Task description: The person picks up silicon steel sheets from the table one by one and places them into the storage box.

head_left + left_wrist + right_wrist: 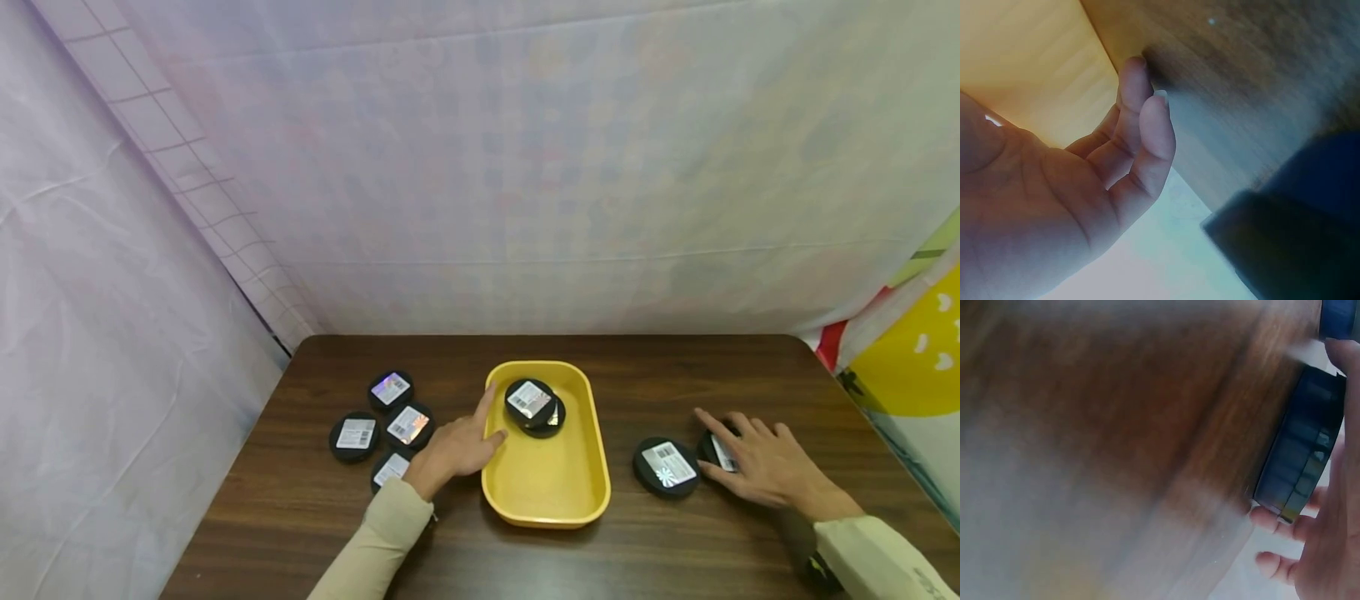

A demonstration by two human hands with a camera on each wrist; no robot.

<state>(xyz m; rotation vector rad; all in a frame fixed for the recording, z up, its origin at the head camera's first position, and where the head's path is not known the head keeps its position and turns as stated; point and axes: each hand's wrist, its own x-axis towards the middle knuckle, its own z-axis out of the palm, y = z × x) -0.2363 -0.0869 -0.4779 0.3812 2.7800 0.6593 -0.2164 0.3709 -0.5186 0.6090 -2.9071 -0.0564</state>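
Observation:
My left hand (461,444) holds the left side of the yellow tray (546,518), thumb over the rim and index finger stretched along it. In the left wrist view the other fingers (1157,134) lie loosely bent outside the tray wall. Inside the tray, one labelled black round case (530,402) overlaps a second case (557,427). My right hand (768,462) holds another black round case (1300,444) at the table's right, thumb on one side and fingers on the other. Just left of that hand lies a separate black case (666,468), label up.
Several more black cases (355,436) lie in a group left of the tray; the left forearm partly covers the nearest one (390,471). The brown wooden table (285,517) ends at a hanging pale curtain (525,208). A white sheet (97,333) hangs along the left side.

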